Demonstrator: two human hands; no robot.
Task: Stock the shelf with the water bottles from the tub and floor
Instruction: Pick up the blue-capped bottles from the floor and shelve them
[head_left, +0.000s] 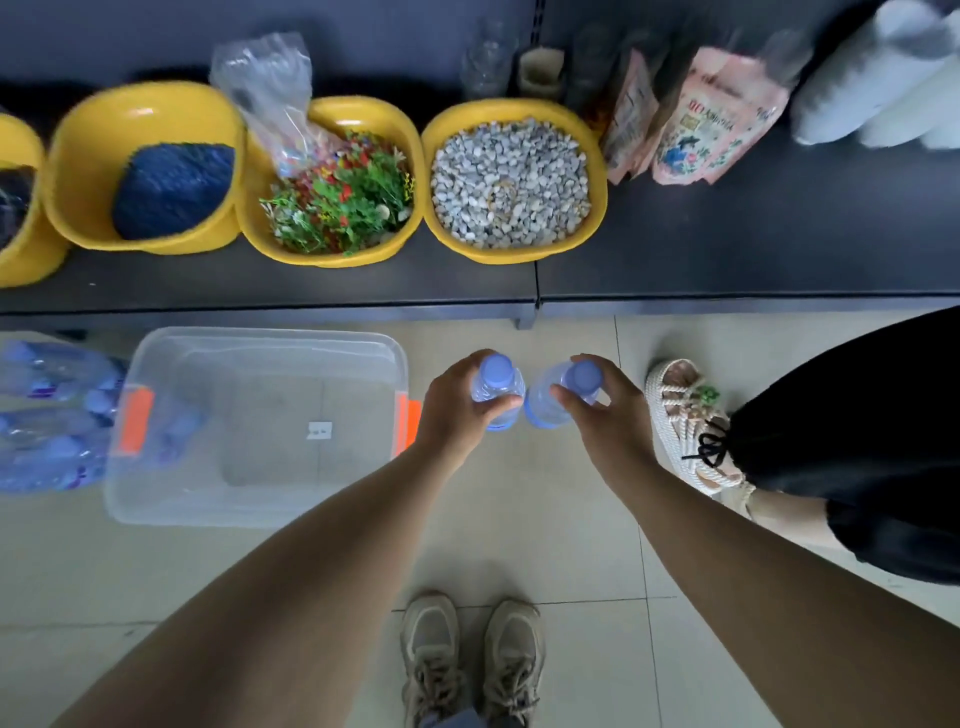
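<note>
My left hand (454, 402) grips a clear water bottle with a blue cap (496, 387) near its neck. Beside it, my right hand (605, 410) holds a second blue-capped water bottle (563, 392). Both bottles hang upright over the tiled floor, just in front of the dark shelf (727, 249). To the left on the floor stands the clear plastic tub (260, 431) with orange latches; its inside looks empty. Wrapped packs of water bottles (49, 415) lie on the floor left of the tub.
Yellow bowls stand on the shelf: one with a blue scrubber (150, 166), one with plastic plants (337, 182), one with pebbles (511, 182). Pink packets (711, 119) and white items (883, 83) stand further right. Another person's sandalled foot (691, 421) is at right; my shoes (472, 660) below.
</note>
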